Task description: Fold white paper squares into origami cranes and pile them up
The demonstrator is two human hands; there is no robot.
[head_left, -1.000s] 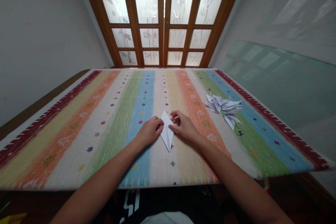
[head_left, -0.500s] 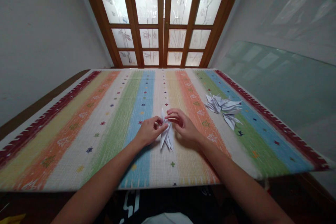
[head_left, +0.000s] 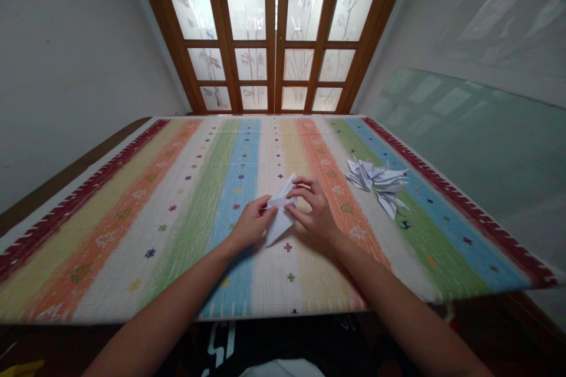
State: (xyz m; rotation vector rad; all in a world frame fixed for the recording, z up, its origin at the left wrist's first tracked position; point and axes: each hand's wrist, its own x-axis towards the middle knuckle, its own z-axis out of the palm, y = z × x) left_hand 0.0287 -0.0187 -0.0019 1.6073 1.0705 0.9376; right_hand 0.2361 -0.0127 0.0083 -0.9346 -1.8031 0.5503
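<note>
A folded white paper [head_left: 279, 225] is held between my two hands above the striped cloth near the front middle of the table. Its pointed ends reach up to the right and down to the left. My left hand [head_left: 253, 221] pinches its left side between thumb and fingers. On the other side, my right hand [head_left: 313, 209] grips the right side, thumb low and curled fingers higher up. A pile of folded white paper pieces [head_left: 375, 179] lies to the right on the cloth.
A striped tablecloth [head_left: 186, 230] with small printed figures covers the table. Beyond its far edge stands a wooden door with glass panes [head_left: 277, 65]. A pale glass panel [head_left: 469, 129] leans by the right wall.
The paper has turned from nearly upright to a slant and now shows a broader, flatter face. My right hand's fingers have shifted slightly along with it.
</note>
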